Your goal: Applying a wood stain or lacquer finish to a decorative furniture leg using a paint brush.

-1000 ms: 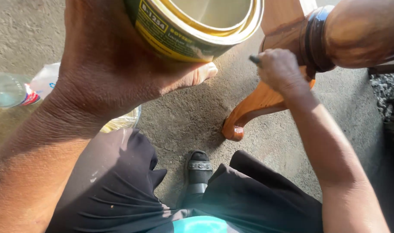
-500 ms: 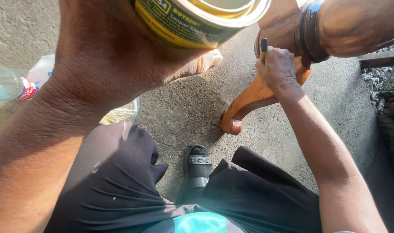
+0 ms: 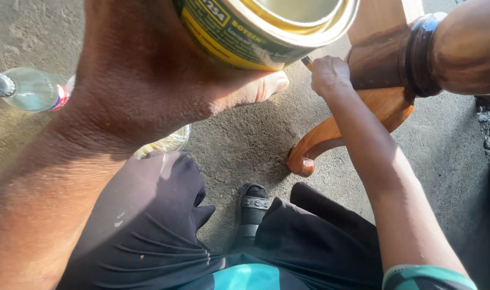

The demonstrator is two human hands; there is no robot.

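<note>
My left hand (image 3: 148,80) wraps round the open tin (image 3: 266,29), held up at twelve o'clock, tilted, yellow-labelled, its mouth towards two. My right hand (image 3: 331,75) is fisted on a thin brush handle (image 3: 307,62), touching the dark turned leg (image 3: 416,53) at two o'clock; the tin lies just at nine from that fist
</note>
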